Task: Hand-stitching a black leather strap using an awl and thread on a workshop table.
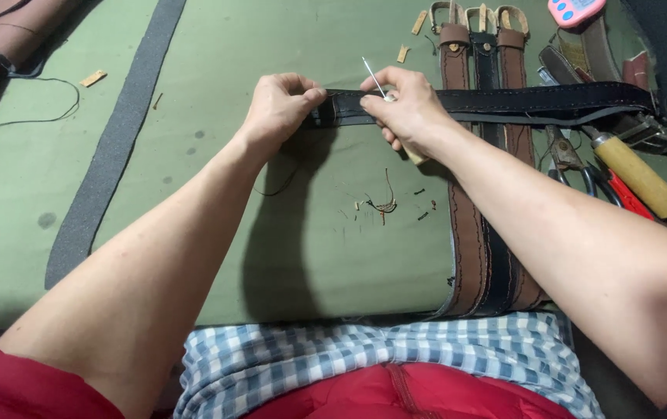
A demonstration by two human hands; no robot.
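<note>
Both hands work a black belt (504, 101) lying across three belts (488, 233) on the green mat (194, 155): left hand (279, 109) pinches its end, right hand (407, 109) grips an awl (374, 77) (stitching, seemingly), needing a steady push next.

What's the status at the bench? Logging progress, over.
Left hand grips the end of the black leather belt. Right hand holds a thin metal awl on it. Nothing obstructing.
</note>
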